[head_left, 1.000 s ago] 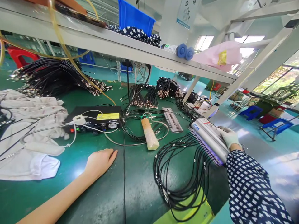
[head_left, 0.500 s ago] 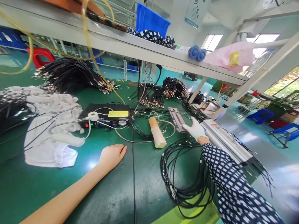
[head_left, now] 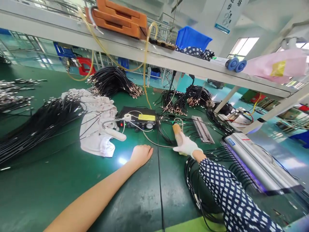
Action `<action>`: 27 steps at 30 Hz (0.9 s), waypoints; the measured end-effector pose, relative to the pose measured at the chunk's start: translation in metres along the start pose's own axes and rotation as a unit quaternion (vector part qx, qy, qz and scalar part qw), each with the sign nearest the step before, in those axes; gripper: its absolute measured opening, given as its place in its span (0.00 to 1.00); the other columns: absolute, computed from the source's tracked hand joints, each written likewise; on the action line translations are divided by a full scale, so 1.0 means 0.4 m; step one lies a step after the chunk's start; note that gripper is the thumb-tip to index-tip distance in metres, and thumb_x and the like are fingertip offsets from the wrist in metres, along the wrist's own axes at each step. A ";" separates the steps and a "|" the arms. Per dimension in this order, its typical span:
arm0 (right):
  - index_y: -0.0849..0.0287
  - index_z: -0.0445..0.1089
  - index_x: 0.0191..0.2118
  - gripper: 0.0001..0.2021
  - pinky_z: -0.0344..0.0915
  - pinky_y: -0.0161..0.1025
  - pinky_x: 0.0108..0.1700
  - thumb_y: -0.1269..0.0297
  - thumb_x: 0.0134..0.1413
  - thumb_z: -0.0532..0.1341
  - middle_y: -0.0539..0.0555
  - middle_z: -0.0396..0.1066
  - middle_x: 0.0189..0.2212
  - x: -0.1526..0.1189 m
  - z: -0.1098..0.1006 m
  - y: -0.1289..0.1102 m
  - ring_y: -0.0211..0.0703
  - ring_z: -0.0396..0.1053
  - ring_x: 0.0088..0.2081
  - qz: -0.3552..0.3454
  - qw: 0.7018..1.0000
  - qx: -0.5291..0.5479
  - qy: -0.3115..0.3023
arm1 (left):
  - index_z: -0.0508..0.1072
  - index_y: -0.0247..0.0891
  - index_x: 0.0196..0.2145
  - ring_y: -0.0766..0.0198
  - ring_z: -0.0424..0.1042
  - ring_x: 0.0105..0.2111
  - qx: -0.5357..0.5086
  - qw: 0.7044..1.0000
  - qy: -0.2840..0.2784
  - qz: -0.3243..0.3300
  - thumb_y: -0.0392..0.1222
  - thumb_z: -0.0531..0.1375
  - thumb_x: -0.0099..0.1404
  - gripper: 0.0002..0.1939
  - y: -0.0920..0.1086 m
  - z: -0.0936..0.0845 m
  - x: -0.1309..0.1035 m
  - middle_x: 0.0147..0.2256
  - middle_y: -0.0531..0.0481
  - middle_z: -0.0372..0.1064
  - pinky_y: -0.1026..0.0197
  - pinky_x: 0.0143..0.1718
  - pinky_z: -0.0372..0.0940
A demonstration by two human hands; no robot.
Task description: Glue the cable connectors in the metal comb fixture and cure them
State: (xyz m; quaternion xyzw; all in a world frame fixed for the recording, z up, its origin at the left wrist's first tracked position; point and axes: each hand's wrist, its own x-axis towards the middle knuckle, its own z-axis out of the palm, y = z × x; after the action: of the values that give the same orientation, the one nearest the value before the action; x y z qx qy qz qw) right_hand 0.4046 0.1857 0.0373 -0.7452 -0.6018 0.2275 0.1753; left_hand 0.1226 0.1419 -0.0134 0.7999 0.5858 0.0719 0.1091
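Observation:
My left hand (head_left: 142, 156) rests on the green table with its fingers curled together, nothing visible in it. It lies in front of a black control box (head_left: 137, 119) with a yellow label. My right hand (head_left: 187, 145), in a white glove, has its fingers around a tan and whitish dispenser bottle (head_left: 177, 130) joined to a thin hose. Right of that hand is a metal slotted strip (head_left: 203, 129) with thin black cables at its side. Coiled black cables (head_left: 193, 187) lie below the right forearm.
A silver bar-shaped device (head_left: 258, 161) with cables along its edge sits at the right. White cloth (head_left: 96, 119) and black cable bundles (head_left: 43, 125) cover the left. A shelf (head_left: 169, 61) crosses behind, bearing orange cases (head_left: 120, 19) and a blue bin (head_left: 193, 38).
My right hand has moved left from beside the slotted strip and closed around the bottle. The view has swung left, bringing more cable bundles in. My left hand's fingers are more curled.

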 end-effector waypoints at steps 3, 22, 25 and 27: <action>0.56 0.59 0.66 0.55 0.62 0.59 0.59 0.61 0.24 0.76 0.64 0.69 0.56 -0.025 -0.011 -0.022 0.64 0.71 0.54 0.000 0.998 0.058 0.008 | 0.77 0.34 0.35 0.49 0.77 0.42 -0.027 1.000 0.005 -0.003 0.46 0.47 0.74 0.22 0.001 -0.001 -0.002 0.39 0.36 0.77 0.53 0.43 0.65; 0.57 0.62 0.64 0.51 0.54 0.54 0.64 0.46 0.30 0.74 0.60 0.64 0.61 -0.616 -0.161 -0.048 0.63 0.61 0.61 -0.093 0.860 0.359 -0.351 | 0.68 0.36 0.55 0.55 0.72 0.48 -0.501 0.832 -0.118 -0.208 0.47 0.60 0.71 0.19 0.062 -0.157 0.225 0.53 0.43 0.68 0.48 0.48 0.71; 0.59 0.65 0.62 0.52 0.57 0.53 0.62 0.46 0.25 0.76 0.60 0.67 0.58 -0.579 -0.123 -0.052 0.63 0.63 0.58 -0.077 0.857 0.333 -0.385 | 0.69 0.36 0.55 0.56 0.72 0.48 -0.567 0.787 -0.152 -0.191 0.47 0.60 0.71 0.19 0.043 -0.186 0.223 0.52 0.43 0.68 0.48 0.48 0.71; 0.58 0.68 0.59 0.49 0.58 0.52 0.60 0.47 0.24 0.75 0.58 0.70 0.55 -0.560 -0.112 -0.050 0.63 0.64 0.57 -0.072 0.851 0.333 -0.400 | 0.69 0.35 0.55 0.56 0.72 0.48 -0.613 0.760 -0.147 -0.160 0.47 0.60 0.71 0.19 0.058 -0.201 0.225 0.52 0.43 0.68 0.48 0.48 0.71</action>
State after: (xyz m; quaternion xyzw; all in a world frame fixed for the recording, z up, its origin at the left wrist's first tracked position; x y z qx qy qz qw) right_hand 0.3742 -0.0282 0.1142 -0.4414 -0.5601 0.6795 0.1724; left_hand 0.1516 0.2281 0.0693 0.4578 0.5127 0.2782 0.6709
